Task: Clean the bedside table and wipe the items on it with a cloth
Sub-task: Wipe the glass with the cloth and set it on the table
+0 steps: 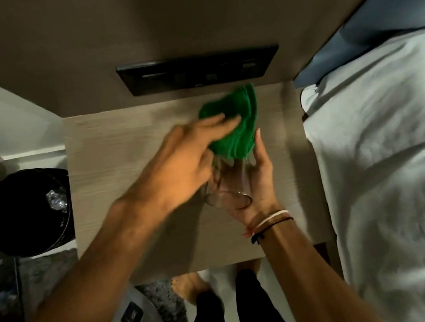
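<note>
Over the light wooden bedside table [108,156] I hold a clear drinking glass [228,192] on its side, its rim toward me. My right hand [257,172] cups the glass from the right, the wrist wearing thin bracelets. My left hand [186,162] grips a green cloth [236,122] and presses it against the far end of the glass. The cloth hides the base of the glass. The left hand is slightly blurred.
A black waste bin [24,213] with crumpled foil stands left of the table. A bed with white bedding [400,170] lies along the right. A dark switch panel [199,70] sits on the wall behind the table. My feet and a grey bag are below.
</note>
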Tool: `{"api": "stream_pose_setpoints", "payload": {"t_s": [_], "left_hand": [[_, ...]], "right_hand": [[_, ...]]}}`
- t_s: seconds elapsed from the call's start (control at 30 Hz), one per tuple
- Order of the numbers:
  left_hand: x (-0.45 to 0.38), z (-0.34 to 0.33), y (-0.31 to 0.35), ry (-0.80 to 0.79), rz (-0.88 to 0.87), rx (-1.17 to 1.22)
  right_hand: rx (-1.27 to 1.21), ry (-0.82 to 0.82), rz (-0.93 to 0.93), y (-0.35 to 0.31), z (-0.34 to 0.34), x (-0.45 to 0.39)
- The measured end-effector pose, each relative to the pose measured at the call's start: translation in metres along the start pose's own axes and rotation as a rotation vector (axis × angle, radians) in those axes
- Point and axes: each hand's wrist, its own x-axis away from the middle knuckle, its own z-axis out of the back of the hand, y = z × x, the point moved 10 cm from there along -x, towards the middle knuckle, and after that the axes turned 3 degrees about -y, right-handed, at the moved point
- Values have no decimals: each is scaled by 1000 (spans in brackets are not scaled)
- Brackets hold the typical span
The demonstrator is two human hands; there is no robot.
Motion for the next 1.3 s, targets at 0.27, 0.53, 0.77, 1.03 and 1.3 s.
{"api": "stream_pose_setpoints", "payload": {"t_s": [0.27,0.53,0.77,1.03,1.3], "left_hand": [[34,-9,29,-349,-78,23],[5,33,18,39,70,-55],[18,-39,43,-103,-6,-131],[26,21,28,-58,50,12],[16,-21,42,15,18,-29]], "right_hand": [[155,65,-126,-7,21,3],[82,39,-150,2,13,11],[-48,73,-18,-15,34,19],[-20,73,-97,-11,27,29],[-93,86,28,-15,19,24]]}}
